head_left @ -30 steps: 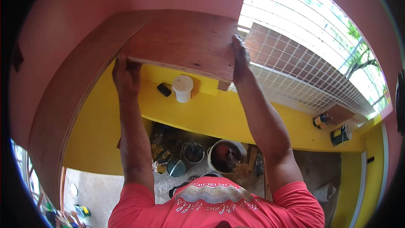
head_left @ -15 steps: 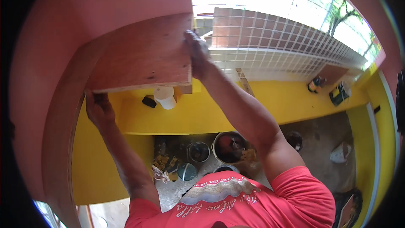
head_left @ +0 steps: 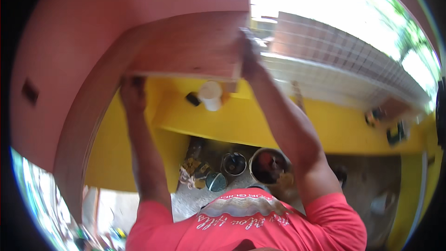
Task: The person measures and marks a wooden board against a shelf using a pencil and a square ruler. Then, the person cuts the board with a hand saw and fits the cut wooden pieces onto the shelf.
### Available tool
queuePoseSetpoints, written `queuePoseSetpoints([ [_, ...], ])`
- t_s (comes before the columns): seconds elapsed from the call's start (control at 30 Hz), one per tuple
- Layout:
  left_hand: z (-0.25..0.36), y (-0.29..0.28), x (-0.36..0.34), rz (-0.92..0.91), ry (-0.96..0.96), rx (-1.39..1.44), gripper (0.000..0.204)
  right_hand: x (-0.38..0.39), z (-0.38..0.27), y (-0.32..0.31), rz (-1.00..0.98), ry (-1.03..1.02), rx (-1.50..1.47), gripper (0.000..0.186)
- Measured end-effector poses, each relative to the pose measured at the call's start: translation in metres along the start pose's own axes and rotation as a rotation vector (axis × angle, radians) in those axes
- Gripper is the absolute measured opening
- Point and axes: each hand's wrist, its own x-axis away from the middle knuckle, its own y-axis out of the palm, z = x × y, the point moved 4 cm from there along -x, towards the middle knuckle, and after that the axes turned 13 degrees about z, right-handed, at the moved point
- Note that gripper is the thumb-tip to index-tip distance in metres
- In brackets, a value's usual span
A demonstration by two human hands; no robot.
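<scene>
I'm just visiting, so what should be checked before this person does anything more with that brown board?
1. Left grip at the brown board: ok, at its near left corner.
2. Right grip at the board: ok, at its right edge.
3. Firmness of both holds: cannot tell, the fingers are blurred.
4. Board fixed in place: cannot tell, no fastening shows clearly.
5. White tub standing upright: ok, on the yellow ledge.
6. Floor below free of clutter: not ok, a dark bucket and other containers stand there.
</scene>
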Motion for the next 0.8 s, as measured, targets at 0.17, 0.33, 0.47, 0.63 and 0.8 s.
queuePoseSetpoints([
  [0.17,0.011,0.038,0.031,0.101,0.005,0.138,0.024,-0.003,-0.007,-0.003,-0.059,-0.101,-0.063,0.049],
  [0.33,0.026,0.033,0.074,0.19,-0.054,-0.019,0.027,0.017,-0.005,0.01,-0.038,-0.067,0.017,0.05],
  [0.47,0.067,0.066,0.131,-0.005,0.198,-0.557,0.03,0.003,-0.015,-0.004,-0.051,-0.133,-0.008,0.052],
  [0.63,0.231,0.124,0.215,-0.587,0.99,-0.182,0.031,0.013,-0.008,0.007,-0.028,-0.045,-0.027,0.069],
  [0.8,0.259,0.152,0.259,-1.038,0.823,0.0,0.028,0.0,-0.013,-0.004,0.075,-0.079,0.0,0.071],
])
